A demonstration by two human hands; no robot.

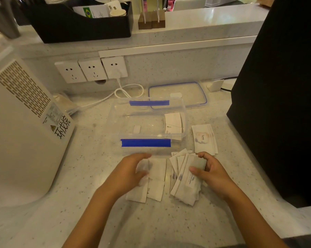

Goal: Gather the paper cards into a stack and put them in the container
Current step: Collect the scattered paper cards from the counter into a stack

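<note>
**A:** From the head camera, what do you have in hand?

**B:** Your right hand [212, 171] at about 5 o'clock pinches a fanned bundle of white paper cards [186, 179], thumb on top and fingers curled behind it. Your left hand [131, 171] at 6 o'clock lies over a second small pile of white cards [156, 179] flat on the speckled pale stone counter [169, 221]; its fingers are bent on the top card, but you cannot tell whether it is actually gripping.

**A:** And the rest?

**B:** A third small pile of white cards [203, 138] lies loose at 3 o'clock, just beside the clear rectangular plastic container with blue clips [145, 143]. The container sits open at the centre with a few cards [173, 123] already against its right wall. Its clear lid with a blue seal [178, 94] lies behind it at 1 o'clock.

**A:** How should you finish the gathering?

**B:** My advice: slide the left pile under the right-hand bundle, tap the long edges square on the counter, then collect the far pile before you lift anything over the rim. A fanned bundle will likely snag on the wall.

**A:** Any writing?

**B:** The far pile's top card reads "love"; the bundle's top card shows "The" on a label. The white appliance [26, 122] at 9 o'clock carries Chinese characters and a warning triangle. The rest is too small to read.
</note>
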